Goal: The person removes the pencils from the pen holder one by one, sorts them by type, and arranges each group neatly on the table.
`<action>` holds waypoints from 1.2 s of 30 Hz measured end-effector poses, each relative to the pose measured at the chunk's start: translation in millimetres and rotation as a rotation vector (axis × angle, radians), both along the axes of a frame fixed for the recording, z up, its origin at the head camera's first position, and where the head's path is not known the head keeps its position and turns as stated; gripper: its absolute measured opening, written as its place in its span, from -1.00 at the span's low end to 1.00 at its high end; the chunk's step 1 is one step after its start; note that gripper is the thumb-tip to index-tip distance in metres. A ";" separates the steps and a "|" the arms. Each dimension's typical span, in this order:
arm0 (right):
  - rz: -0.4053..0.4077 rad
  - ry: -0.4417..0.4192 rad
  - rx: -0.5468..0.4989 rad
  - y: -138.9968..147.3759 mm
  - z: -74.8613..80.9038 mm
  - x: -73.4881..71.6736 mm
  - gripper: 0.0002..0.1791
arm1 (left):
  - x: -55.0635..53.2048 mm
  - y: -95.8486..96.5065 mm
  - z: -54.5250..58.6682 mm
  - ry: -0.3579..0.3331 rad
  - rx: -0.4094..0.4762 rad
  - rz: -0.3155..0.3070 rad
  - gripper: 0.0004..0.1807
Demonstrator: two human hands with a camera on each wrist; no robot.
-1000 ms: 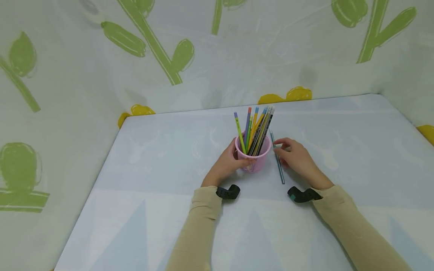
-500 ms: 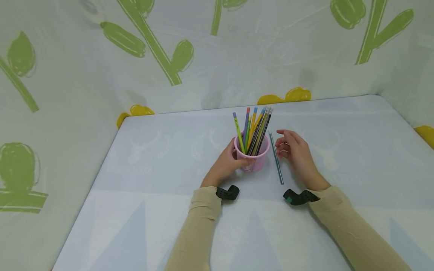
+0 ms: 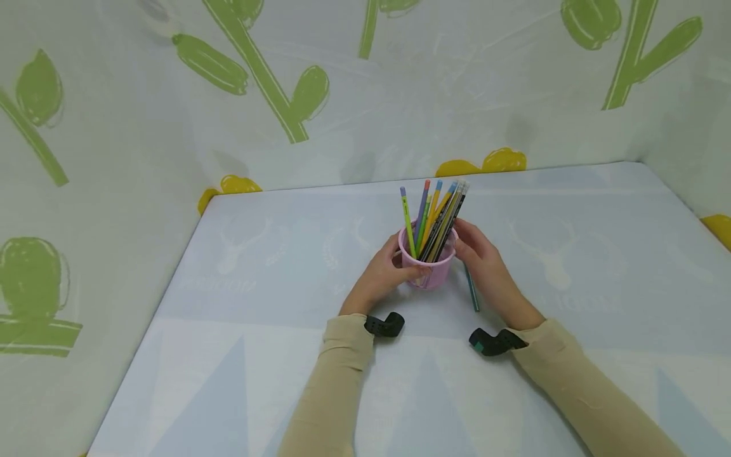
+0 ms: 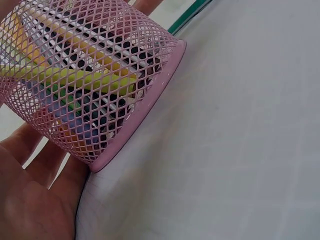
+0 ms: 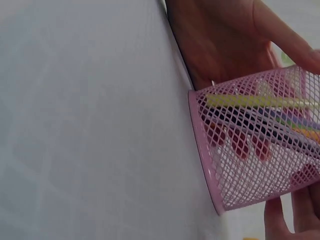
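A pink mesh pencil cup (image 3: 431, 274) stands upright on the table with several pencils (image 3: 434, 222) leaning in it. My left hand (image 3: 379, 276) grips it from the left, thumb across the front; in the left wrist view that hand's fingers (image 4: 55, 165) lie along the mesh. My right hand (image 3: 488, 270) holds the cup's right side, with fingers behind the rim and thumb near it. In the right wrist view its fingers (image 5: 276, 220) touch the mesh from below. A teal pencil (image 3: 472, 292) lies on the table beside the cup, its upper part hidden by my right hand.
The table (image 3: 274, 254) has a pale blue and white printed cover. Walls with green plant prints (image 3: 211, 63) rise behind it and at both sides. A black wrist camera (image 3: 385, 324) sits on the left cuff, another wrist camera (image 3: 497, 341) on the right cuff.
My right hand has moved off the teal pencil, opened beside it, then gone left onto the cup's right side. The left hand keeps its hold; the teal pencil still lies on the table.
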State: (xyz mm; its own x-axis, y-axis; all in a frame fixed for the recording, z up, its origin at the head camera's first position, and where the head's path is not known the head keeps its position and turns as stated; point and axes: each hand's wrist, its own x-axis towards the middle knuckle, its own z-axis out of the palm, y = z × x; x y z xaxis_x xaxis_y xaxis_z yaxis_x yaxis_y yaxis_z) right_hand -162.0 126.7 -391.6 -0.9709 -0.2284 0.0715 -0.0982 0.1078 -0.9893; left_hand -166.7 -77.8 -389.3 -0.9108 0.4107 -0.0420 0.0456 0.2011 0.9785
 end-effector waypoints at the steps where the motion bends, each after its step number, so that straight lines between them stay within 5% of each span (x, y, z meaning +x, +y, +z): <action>1: 0.016 -0.016 0.003 -0.9 -0.3 0.8 -0.41 | 0.2 0.0 -0.2 0.006 0.002 -0.004 -0.16; 6: 0.087 -0.076 -0.039 -5.6 -2.1 2.3 -0.29 | 2.1 -0.6 -0.9 0.016 0.007 -0.018 -0.21; 14: 0.149 -0.043 -0.073 -10.8 4.1 9.8 -0.19 | 3.3 -1.4 -1.6 0.019 0.022 -0.066 -0.23; 22: 0.132 -0.086 -0.037 -16.3 18.8 18.0 -0.21 | -11.0 -3.6 -25.3 0.070 -0.017 -0.070 -0.33; 29: 0.134 -0.078 -0.021 -17.3 21.6 15.9 -0.21 | -3.6 -6.0 -5.3 0.124 -0.040 -0.011 -0.44; 32: 0.133 -0.074 -0.029 -17.3 22.3 15.5 -0.20 | 1.7 -4.7 5.5 0.124 0.009 -0.018 -0.44; 36: 0.134 -0.079 -0.026 -17.7 20.4 15.1 -0.20 | 2.1 -4.5 5.2 0.127 0.095 -0.017 -0.42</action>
State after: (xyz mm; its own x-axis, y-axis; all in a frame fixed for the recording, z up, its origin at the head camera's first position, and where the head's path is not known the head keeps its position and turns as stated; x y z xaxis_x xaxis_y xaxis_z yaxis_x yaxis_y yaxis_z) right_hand -146.8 108.9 -371.2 -0.9346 -0.3557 0.0031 -0.0313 0.0737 -0.9968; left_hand -164.6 -82.3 -384.1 -0.8990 0.4231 0.1132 0.1730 0.1055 0.9793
